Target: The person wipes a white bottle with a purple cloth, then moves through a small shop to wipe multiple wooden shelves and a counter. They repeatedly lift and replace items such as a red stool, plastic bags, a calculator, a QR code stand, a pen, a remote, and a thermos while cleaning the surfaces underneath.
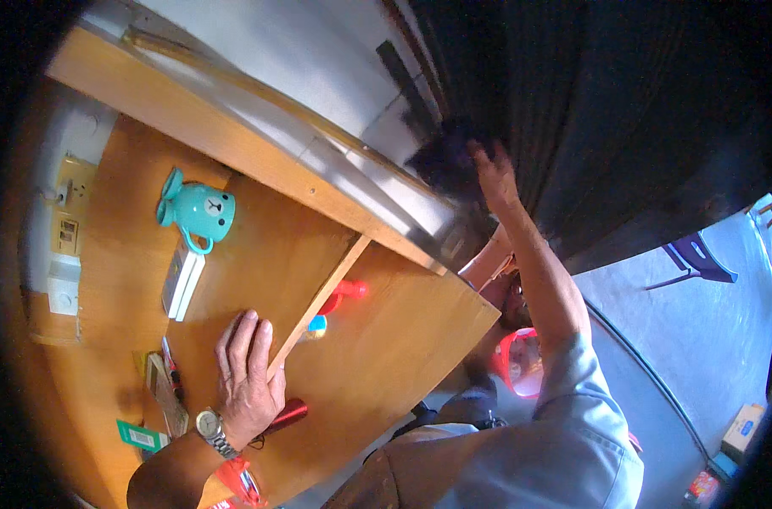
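Observation:
My left hand (249,375), with a metal-band wristwatch (212,427) on its wrist, is at the near end of a thin wooden divider (322,302). Its thumb lies on one side of the divider and the fingers on the other. Stretched out to the upper right, my right hand (497,175) is against a dark, blurred thing (449,156) beside a large dark surface. Shadow hides what its fingers do there. A teal mug (206,207) with an animal face and a white box (183,283) are in the wooden unit, beyond my left hand.
Past the divider are a red object (346,294) and a small blue-topped container (317,326). A red cylinder (287,415) lies by my left wrist. Wall sockets (74,188) are at the far left. A red-rimmed bucket (519,362), a cable (647,369) and a dark chair (701,257) are at the right.

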Action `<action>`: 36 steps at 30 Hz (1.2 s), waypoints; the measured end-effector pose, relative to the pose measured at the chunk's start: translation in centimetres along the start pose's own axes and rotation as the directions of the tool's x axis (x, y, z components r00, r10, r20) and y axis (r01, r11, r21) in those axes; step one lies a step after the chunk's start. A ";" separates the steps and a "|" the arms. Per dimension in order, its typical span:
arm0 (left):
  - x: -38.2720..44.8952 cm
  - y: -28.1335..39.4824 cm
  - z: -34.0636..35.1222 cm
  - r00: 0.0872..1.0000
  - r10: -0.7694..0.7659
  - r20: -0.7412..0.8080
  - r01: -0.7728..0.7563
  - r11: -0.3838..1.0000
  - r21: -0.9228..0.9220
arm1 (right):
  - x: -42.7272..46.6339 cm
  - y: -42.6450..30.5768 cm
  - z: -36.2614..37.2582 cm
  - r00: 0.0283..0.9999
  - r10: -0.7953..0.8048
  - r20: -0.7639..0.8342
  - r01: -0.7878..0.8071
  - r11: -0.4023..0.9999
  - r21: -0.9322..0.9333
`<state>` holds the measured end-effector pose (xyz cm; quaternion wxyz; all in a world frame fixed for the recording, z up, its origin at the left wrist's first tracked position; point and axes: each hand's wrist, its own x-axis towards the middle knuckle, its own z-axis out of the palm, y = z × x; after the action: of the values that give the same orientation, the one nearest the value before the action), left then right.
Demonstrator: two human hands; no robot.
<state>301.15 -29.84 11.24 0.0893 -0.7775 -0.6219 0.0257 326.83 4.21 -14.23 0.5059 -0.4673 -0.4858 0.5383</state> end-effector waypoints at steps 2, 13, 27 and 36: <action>-0.1 -0.1 -0.1 1.000 0.001 0.013 -0.001 1.000 0.014 | -1.9 -0.6 0.4 0.990 0.035 -0.136 -0.029 0.999 0.045; 0.3 0.1 -0.5 0.999 -0.017 0.046 0.017 1.000 0.015 | -25.3 7.8 1.7 0.797 -0.249 0.550 0.473 0.824 -0.312; 0.3 0.0 0.3 0.994 0.000 -0.106 -0.009 0.997 -0.082 | -17.3 14.0 16.2 0.801 -0.084 0.593 0.560 0.458 -0.691; 0.2 0.0 1.1 0.979 0.021 -0.203 -0.031 0.998 -0.046 | -19.5 10.6 13.7 0.651 0.048 0.758 0.703 0.339 -0.625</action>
<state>300.99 -29.54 10.22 0.1326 -0.7862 -0.5998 -0.0675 313.30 -16.11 -23.31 0.0731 -0.3147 -0.9265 0.1927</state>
